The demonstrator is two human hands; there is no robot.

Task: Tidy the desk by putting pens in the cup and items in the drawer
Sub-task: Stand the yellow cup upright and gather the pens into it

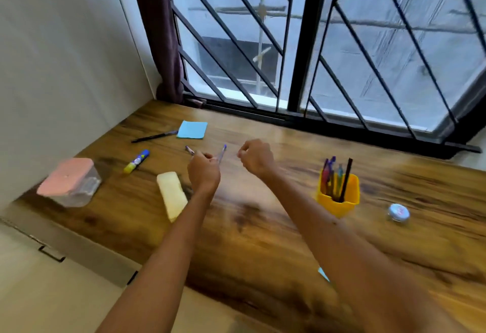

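Observation:
My left hand (203, 172) is curled around two pens (222, 153) whose purple tips stick up past the fingers, above the middle of the wooden desk (263, 227). My right hand (256, 157) hovers just to its right with curled fingers and nothing seen in it. A yellow cup (338, 199) holding several pens stands to the right. A black pen (153, 136) lies at the back left beside a blue notepad (192, 129). A glue stick (136, 161) and a pale yellow eraser block (172, 194) lie on the left.
A clear box with a pink lid (69, 182) sits at the desk's left edge. A small round tin (399, 213) lies right of the cup. A drawer front with a handle (51, 252) shows below the left edge. A barred window runs behind the desk.

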